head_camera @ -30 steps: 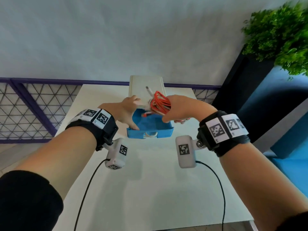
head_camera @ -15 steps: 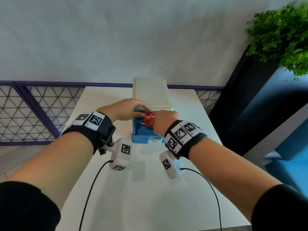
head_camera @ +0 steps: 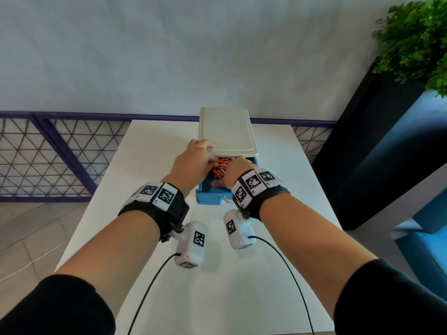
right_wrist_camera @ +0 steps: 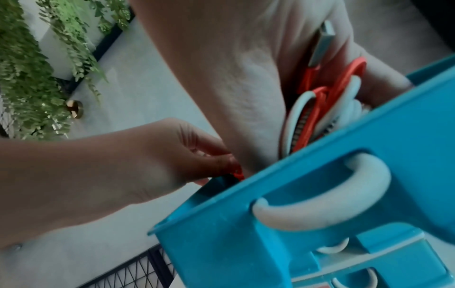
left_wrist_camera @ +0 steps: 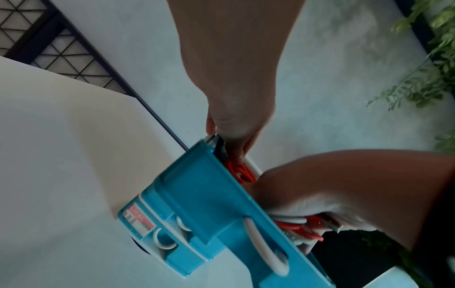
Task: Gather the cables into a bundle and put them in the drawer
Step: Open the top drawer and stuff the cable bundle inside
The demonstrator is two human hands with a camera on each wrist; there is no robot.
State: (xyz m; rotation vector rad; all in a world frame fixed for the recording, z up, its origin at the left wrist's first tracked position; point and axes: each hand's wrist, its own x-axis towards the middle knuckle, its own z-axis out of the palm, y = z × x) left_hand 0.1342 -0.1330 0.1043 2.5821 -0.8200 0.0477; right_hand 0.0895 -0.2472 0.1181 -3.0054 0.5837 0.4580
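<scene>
The bundle of orange and white cables (head_camera: pixel 221 166) sits low inside the open blue drawer (head_camera: pixel 208 200) of a small cream-topped drawer unit (head_camera: pixel 227 131). My right hand (head_camera: pixel 233 170) reaches down into the drawer and grips the bundle (right_wrist_camera: pixel 320 103), with a metal plug sticking up against the palm. My left hand (head_camera: pixel 210 159) is at the drawer's back left corner, its curled fingers (right_wrist_camera: pixel 221 161) pinching an orange loop where the drawer meets the unit. The white drawer handle (left_wrist_camera: pixel 263 245) faces me. Most of the bundle is hidden by both hands.
The unit stands at the far middle of a white table (head_camera: pixel 169 274). A purple-framed mesh fence (head_camera: pixel 48 153) runs behind on the left, and a dark planter with green foliage (head_camera: pixel 416 42) stands to the right. Black wrist-camera wires trail over the near table.
The right hand has lowered the bundle from above the drawer down into it. The left hand moved from the drawer's left wall to the back corner, onto the cables.
</scene>
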